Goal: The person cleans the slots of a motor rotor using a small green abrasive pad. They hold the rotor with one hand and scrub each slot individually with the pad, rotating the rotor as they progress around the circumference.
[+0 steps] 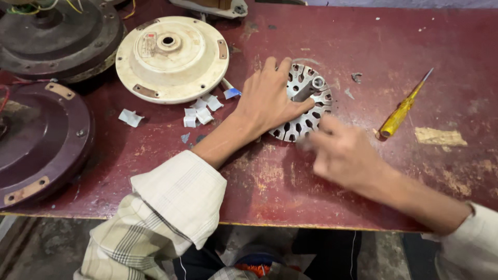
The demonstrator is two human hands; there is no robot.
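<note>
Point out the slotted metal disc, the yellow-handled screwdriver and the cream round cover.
slotted metal disc [309,120], head view, on its slotted lower rim.
yellow-handled screwdriver [398,116], head view, on the yellow handle.
cream round cover [187,67], head view, on its top face.

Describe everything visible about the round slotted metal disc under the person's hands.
The metal disc is a flat, silvery ring of stacked-looking steel with dark slots around its rim and a small shiny hub near its centre. It lies flat on the worn red table, right of the cream round cover. The left hand presses on its left side, thumb reaching toward the middle. The blurred right hand touches its lower right edge. Part of it is hidden by the hands.
</note>
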